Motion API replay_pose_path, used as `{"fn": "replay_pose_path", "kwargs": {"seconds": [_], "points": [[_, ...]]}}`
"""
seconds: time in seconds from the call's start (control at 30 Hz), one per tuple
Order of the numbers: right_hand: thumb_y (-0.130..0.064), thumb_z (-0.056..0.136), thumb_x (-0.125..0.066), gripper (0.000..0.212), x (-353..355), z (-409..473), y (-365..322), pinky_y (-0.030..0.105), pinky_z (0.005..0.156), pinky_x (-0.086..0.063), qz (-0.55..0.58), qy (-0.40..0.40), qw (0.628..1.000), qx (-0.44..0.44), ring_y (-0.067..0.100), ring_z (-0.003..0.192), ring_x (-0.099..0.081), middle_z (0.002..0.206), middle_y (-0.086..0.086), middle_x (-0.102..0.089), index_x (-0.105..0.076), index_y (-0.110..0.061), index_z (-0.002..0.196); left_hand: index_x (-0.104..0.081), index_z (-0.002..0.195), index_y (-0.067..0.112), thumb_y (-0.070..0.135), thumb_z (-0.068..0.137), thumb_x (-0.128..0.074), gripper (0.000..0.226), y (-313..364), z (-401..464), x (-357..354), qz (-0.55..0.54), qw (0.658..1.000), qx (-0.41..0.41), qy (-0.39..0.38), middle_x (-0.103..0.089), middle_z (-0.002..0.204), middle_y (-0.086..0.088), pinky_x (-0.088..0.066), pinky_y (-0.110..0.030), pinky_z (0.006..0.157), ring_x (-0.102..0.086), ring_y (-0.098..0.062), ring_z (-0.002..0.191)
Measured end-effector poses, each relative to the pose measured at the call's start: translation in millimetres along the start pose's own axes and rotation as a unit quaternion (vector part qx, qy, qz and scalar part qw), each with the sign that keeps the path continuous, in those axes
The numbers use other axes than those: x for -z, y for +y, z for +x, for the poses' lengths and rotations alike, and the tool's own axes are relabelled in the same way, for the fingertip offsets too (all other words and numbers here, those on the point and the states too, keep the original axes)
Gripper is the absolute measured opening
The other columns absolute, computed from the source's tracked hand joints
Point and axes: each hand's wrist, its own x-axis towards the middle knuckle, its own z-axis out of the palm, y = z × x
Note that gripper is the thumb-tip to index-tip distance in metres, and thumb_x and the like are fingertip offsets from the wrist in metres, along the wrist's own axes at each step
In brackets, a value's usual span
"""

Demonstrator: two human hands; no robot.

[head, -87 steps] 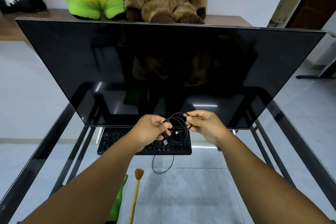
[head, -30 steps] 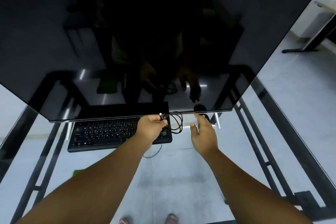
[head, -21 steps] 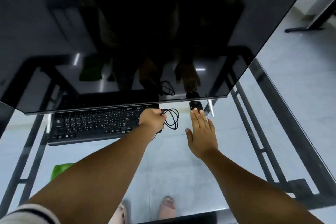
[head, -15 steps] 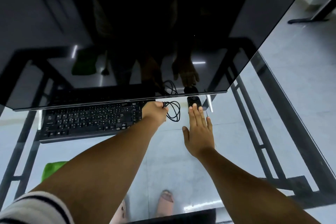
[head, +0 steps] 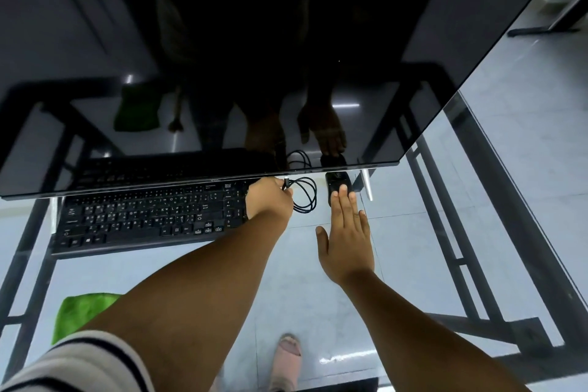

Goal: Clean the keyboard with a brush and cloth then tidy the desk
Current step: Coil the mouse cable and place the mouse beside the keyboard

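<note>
Now | left hand [head: 269, 200] grips coiled cable [head: 304, 195] | right hand [head: 346, 242] flat, touching mouse [head: 338, 185]

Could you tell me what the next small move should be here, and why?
Probably set the coiled cable down beside the mouse. The left hand holds it just past the keyboard, while the right hand lies flat with its fingertips on the mouse.

There is one view only, from a wide-angle camera worn on the person's head. It looks forward and steeply down through the glass bench [head: 413, 248] to the floor below. The dark screen [head: 222, 57] fills the far half, leaning close overhead. The keyboard [head: 143, 216] lies at the far left, and both forearms reach in from the near edge.
</note>
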Motion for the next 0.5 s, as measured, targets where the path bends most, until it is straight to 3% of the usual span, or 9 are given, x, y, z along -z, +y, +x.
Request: {"fn": "replay_pose_path", "kwargs": {"seconds": [0.13, 0.27, 0.5], "points": [[-0.038, 0.099, -0.030, 0.068, -0.1, -0.4, 0.3, 0.037, 0.122, -0.004, -0.002, 0.004, 1.000, -0.001, 0.017, 0.150, 0.012, 0.164, 0.000, 0.009, -0.001, -0.014, 0.156, -0.070, 0.108, 0.016, 0.026, 0.088, -0.065, 0.023, 2.3, 0.9, -3.1, 0.031, 0.999, -0.009, 0.010, -0.070, 0.102, -0.011, -0.055, -0.034, 0.080, -0.066, -0.030, 0.095], [-0.039, 0.099, -0.030, 0.068, -0.2, -0.6, 0.6, 0.037, 0.122, -0.004, 0.003, 0.001, 1.000, -0.003, 0.016, 0.150, 0.012, 0.164, 0.000, 0.009, -0.002, -0.014, 0.156, -0.065, 0.121, 0.016, 0.025, 0.088, -0.066, 0.034, 2.1, 0.2, -5.9, 0.043, 0.999, -0.014, 0.017, -0.068, 0.113, -0.012, -0.051, -0.034, 0.083, -0.063, -0.031, 0.104], [-0.041, 0.097, -0.025, 0.068, 0.3, -0.5, 0.4, 0.038, 0.122, -0.005, 0.015, 0.002, 1.000, -0.003, 0.015, 0.150, 0.011, 0.164, -0.001, 0.009, -0.003, -0.015, 0.156, -0.063, 0.125, 0.018, 0.023, 0.089, -0.064, 0.036, 0.4, 0.6, -4.8, 0.039, 0.999, -0.020, 0.028, -0.066, 0.119, -0.010, -0.052, -0.036, 0.089, -0.062, -0.031, 0.109]]}}
